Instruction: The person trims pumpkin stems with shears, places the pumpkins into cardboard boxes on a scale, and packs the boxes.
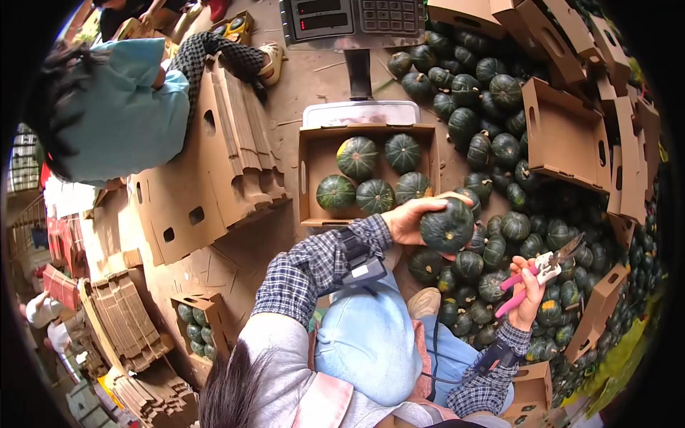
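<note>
My left hand (pixel 408 220) is wrapped around a dark green squash (pixel 448 228), just off the near right corner of a cardboard box (pixel 307 171). Several green squashes (pixel 357 158) sit in that box, some with yellow or orange patches. The box rests on a scale; its display (pixel 321 21) stands behind it. Pink-handled pruning shears (pixel 548 265) are gripped in my right hand (pixel 526 296), blades pointing away to the upper right. That hand is over a large pile of squashes (pixel 505 150).
An open cardboard tray (pixel 567 132) leans on the pile's right side. Flattened cardboard (pixel 193 171) is stacked on the left, beside a person in a teal top (pixel 121 107). A filled box (pixel 196 324) stands lower left, near more stacked cardboard (pixel 125 321).
</note>
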`<state>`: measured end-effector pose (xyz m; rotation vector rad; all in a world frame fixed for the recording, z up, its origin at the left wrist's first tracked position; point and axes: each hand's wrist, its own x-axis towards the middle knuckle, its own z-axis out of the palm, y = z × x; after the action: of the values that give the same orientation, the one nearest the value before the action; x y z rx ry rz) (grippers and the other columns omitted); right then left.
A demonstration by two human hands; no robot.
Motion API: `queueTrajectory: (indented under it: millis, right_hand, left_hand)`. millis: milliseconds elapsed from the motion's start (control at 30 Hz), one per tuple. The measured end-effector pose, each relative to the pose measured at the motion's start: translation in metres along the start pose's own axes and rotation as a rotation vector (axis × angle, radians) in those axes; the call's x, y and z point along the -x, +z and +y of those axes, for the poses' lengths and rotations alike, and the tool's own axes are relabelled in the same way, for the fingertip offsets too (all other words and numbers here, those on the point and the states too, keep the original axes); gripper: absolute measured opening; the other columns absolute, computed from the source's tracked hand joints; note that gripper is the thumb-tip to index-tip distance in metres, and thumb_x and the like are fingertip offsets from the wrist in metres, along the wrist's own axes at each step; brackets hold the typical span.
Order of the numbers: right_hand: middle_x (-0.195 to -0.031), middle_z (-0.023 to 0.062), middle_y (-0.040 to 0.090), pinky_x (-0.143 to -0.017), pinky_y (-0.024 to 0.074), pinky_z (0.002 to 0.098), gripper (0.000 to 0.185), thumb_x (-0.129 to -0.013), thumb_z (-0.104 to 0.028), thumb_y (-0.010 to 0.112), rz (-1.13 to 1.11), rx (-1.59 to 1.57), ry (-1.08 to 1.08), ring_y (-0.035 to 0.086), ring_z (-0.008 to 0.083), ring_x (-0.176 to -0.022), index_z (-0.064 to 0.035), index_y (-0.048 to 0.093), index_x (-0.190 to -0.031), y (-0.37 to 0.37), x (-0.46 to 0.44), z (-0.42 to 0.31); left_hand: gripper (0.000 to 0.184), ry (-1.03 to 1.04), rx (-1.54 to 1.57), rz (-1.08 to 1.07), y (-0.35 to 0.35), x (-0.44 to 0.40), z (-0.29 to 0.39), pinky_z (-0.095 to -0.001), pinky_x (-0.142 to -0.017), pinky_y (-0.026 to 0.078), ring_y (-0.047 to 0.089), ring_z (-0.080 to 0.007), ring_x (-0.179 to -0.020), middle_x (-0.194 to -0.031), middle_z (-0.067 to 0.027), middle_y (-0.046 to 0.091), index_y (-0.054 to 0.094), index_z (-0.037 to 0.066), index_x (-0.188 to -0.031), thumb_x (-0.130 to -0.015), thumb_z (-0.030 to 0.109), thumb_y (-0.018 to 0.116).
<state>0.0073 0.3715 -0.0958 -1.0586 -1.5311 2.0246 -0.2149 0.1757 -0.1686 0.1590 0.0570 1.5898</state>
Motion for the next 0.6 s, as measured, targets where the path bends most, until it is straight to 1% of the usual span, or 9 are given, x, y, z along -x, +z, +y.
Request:
queueTrajectory:
  millis: [33,100,167,200,233,267,333,467,600]
  right_hand:
    - [-0.106,0.0149,0.058,-0.09,0.0425,0.0333,0.036,-0.08,-0.007,0.059,0.012,0.026,0.009,0.056,0.0204,-0.094,-0.0013,0.046,-0.113,-0.007,0.0,0.002]
    - [-0.105,0.015,0.058,-0.091,0.0419,0.0328,0.036,-0.08,-0.006,0.058,0.073,0.068,0.035,0.056,0.0198,-0.095,-0.0016,0.047,-0.114,-0.011,0.004,0.003]
    - [-0.101,0.0127,0.059,-0.087,0.0426,0.0305,0.034,-0.079,-0.006,0.06,0.114,0.047,0.084,0.056,0.0183,-0.09,-0.0024,0.047,-0.111,-0.009,0.008,0.012]
    - [-0.099,0.0118,0.06,-0.085,0.0429,0.0296,0.033,-0.079,-0.006,0.06,0.139,0.038,0.129,0.056,0.0177,-0.089,-0.0028,0.047,-0.109,-0.006,0.011,0.016]
    - [-0.098,0.0106,0.06,-0.083,0.043,0.0286,0.032,-0.078,-0.007,0.061,0.16,0.053,0.169,0.057,0.0176,-0.087,-0.0032,0.047,-0.107,0.002,0.013,0.018]
    - [-0.097,0.0105,0.06,-0.083,0.0434,0.0289,0.034,-0.077,-0.005,0.062,0.15,0.026,0.204,0.057,0.0174,-0.087,-0.0027,0.047,-0.108,0.007,0.015,0.021]
    - [-0.097,0.0102,0.062,-0.08,0.0448,0.0294,0.032,-0.078,-0.009,0.062,0.095,0.07,0.171,0.058,0.0165,-0.084,-0.0042,0.05,-0.108,0.009,0.017,0.03]
    - [-0.096,0.007,0.061,-0.079,0.0435,0.0263,0.034,-0.076,-0.006,0.063,0.059,0.269,0.097,0.056,0.0135,-0.085,-0.005,0.049,-0.107,0.007,0.022,0.018]
    - [-0.095,0.0057,0.06,-0.074,0.0401,0.0225,0.037,-0.075,-0.005,0.064,0.113,0.231,0.128,0.053,0.0117,-0.084,-0.0062,0.049,-0.108,0.006,0.02,0.013]
  left_hand:
    - [0.065,0.13,-0.073,0.09,0.011,0.026,0.02,-0.0613,-0.09,0.043,0.045,-0.0396,-0.12,-0.134,-0.0242,0.039,0.03,0.013,-0.136,-0.081,0.028,0.06]
    - [0.074,0.376,-0.402,0.25,0.022,0.075,0.06,-0.0485,-0.098,0.041,0.045,-0.0339,-0.12,-0.133,-0.0197,0.04,0.027,0.011,-0.136,-0.072,0.016,0.065]
    - [0.071,0.45,-0.904,0.669,0.034,0.11,0.089,-0.0372,-0.096,0.044,0.049,-0.0264,-0.116,-0.126,-0.0153,0.045,0.031,0.009,-0.134,-0.073,0.013,0.067]
    - [0.067,0.419,-1.154,0.86,0.037,0.118,0.096,-0.0363,-0.096,0.043,0.047,-0.0243,-0.115,-0.12,-0.0142,0.045,0.038,0.009,-0.129,-0.07,0.013,0.07]
    - [0.068,0.369,-2.034,1.055,0.032,0.124,0.105,-0.0403,-0.095,0.04,0.042,-0.0294,-0.115,-0.117,-0.0131,0.044,0.045,0.012,-0.124,-0.063,0.014,0.075]
    - [0.067,0.148,-2.348,1.318,0.026,0.123,0.1,-0.0485,-0.089,0.039,0.037,-0.0337,-0.113,-0.116,-0.0125,0.041,0.05,0.016,-0.117,-0.056,0.014,0.077]
    - [0.065,-0.222,-2.717,1.469,0.001,0.123,0.099,-0.0555,-0.081,0.04,0.035,-0.0352,-0.113,-0.121,-0.0126,0.038,0.049,0.017,-0.114,-0.055,0.012,0.075]
    - [0.069,-0.231,-2.835,1.443,-0.025,0.113,0.096,-0.0568,-0.078,0.039,0.037,-0.0341,-0.115,-0.12,-0.0126,0.04,0.046,0.019,-0.117,-0.055,0.008,0.073]
    - [0.088,-0.099,-2.534,1.281,-0.035,0.104,0.106,-0.0555,-0.078,0.039,0.037,-0.0342,-0.114,-0.122,-0.0134,0.038,0.033,0.024,-0.133,-0.058,0.019,0.079]
